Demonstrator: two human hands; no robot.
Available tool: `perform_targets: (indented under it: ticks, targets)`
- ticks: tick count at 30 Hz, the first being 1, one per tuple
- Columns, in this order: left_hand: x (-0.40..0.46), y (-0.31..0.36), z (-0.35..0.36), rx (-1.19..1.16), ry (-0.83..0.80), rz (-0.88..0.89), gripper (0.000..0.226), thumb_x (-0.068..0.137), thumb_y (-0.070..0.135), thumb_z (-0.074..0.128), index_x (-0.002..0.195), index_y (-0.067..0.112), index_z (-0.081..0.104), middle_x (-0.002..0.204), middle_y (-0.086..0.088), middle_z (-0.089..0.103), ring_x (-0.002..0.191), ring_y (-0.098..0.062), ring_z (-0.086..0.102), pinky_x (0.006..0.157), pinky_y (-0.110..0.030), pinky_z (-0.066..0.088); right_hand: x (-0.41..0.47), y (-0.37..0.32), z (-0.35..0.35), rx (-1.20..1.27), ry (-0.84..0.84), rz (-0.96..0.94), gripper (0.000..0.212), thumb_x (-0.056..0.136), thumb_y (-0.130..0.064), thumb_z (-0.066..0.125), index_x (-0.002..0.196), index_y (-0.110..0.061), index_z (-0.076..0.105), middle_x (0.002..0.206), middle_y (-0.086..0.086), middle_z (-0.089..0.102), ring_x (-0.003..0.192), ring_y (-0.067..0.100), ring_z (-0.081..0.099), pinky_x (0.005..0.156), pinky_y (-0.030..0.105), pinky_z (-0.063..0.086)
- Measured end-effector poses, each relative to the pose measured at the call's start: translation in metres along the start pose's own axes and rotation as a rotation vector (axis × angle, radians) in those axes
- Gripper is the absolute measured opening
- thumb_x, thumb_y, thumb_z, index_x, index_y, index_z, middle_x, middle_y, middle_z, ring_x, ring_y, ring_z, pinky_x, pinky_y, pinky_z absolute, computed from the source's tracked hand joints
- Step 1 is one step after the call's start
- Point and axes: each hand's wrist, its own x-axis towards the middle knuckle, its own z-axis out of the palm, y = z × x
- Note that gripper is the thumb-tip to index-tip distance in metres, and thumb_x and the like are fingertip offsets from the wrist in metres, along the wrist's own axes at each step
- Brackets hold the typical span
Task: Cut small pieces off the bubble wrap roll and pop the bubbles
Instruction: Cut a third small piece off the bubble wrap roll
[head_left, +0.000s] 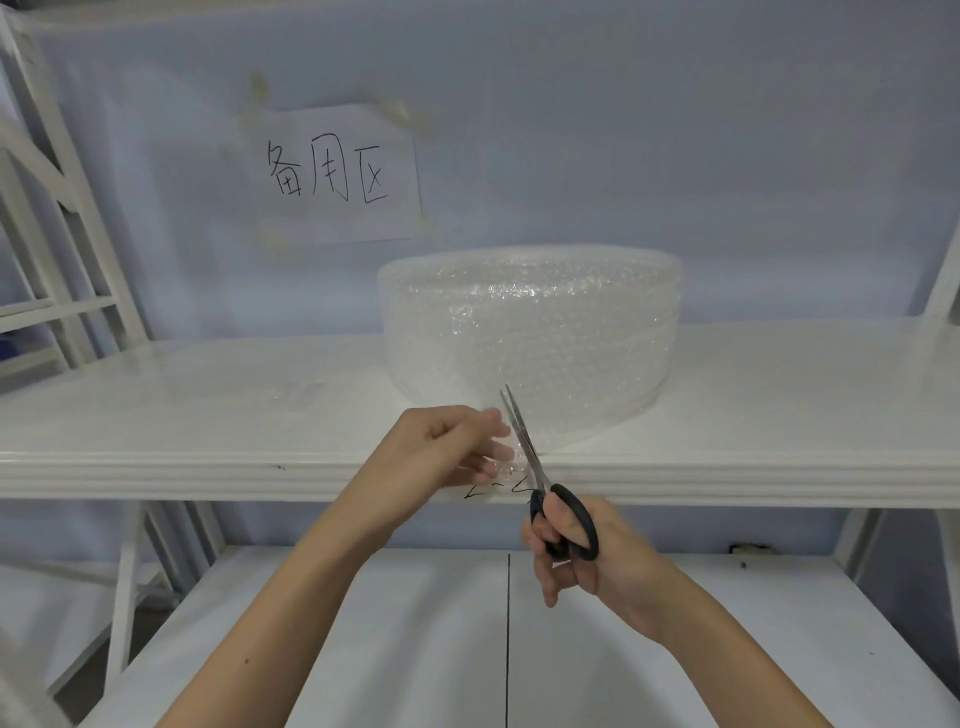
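1. Two hands in view, both over the front edge of the upper shelf (753, 415).
2. Right hand (582, 551): fingers threaded through the black handles of the scissors (540, 467) and curled round them. Blades point up and away, nearly shut, on the loose end of the wrap.
3. Left hand (457, 441): fingers pinch a small flap of bubble wrap (501, 452) just left of the blades, at the shelf's front edge.
4. Bubble wrap roll (530, 327): stands on end on the shelf, mid-depth, right of centre; its loose tail runs forward to the front edge.
5. Lower shelf (415, 623) sits beneath the hands.
6. Back wall: paper sign (340, 174) with handwritten characters, taped up left of the roll.
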Motion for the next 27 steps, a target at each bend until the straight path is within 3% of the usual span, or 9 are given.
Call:
perform_targets:
  ticks: [3, 10, 15, 27]
  targets:
    - [0.002, 0.003, 0.001, 0.007, 0.083, 0.013, 0.037, 0.097, 0.034, 0.054, 0.091, 0.002, 0.072, 0.085, -0.013, 0.076, 0.073, -0.017, 0.069, 0.075, -0.028, 0.059, -0.001, 0.001, 0.002, -0.012, 0.007, 0.0, 0.037, 0.085, -0.044, 0.055, 0.053, -0.024, 0.055, 0.071, 0.004, 0.047, 0.051, 0.02, 0.049, 0.056, 0.034, 0.049]
    - [0.006, -0.001, 0.011, 0.15, 0.092, 0.068, 0.022, 0.096, 0.015, 0.057, 0.077, 0.009, 0.067, 0.061, 0.005, 0.068, 0.063, -0.011, 0.063, 0.071, -0.03, 0.057, 0.0, 0.0, -0.002, -0.027, -0.015, 0.012, 0.038, 0.083, -0.048, 0.059, 0.054, -0.024, 0.056, 0.071, 0.005, 0.048, 0.053, 0.021, 0.05, 0.057, 0.034, 0.049]
    - [0.006, -0.004, 0.01, 0.143, 0.055, 0.087, 0.021, 0.098, 0.012, 0.054, 0.079, 0.008, 0.065, 0.063, 0.006, 0.066, 0.062, -0.009, 0.06, 0.063, -0.019, 0.052, 0.004, -0.004, -0.004, -0.035, -0.046, 0.004, 0.041, 0.075, -0.056, 0.061, 0.059, -0.019, 0.052, 0.072, 0.006, 0.049, 0.055, 0.023, 0.049, 0.058, 0.036, 0.05]
    - [0.007, -0.006, 0.007, 0.105, 0.011, 0.118, 0.025, 0.098, 0.009, 0.052, 0.075, 0.008, 0.062, 0.065, -0.001, 0.062, 0.062, -0.012, 0.054, 0.064, -0.02, 0.047, 0.015, -0.001, -0.005, -0.018, -0.103, -0.037, 0.051, 0.062, -0.069, 0.074, 0.059, -0.021, 0.057, 0.072, 0.004, 0.05, 0.055, 0.021, 0.052, 0.057, 0.036, 0.052]
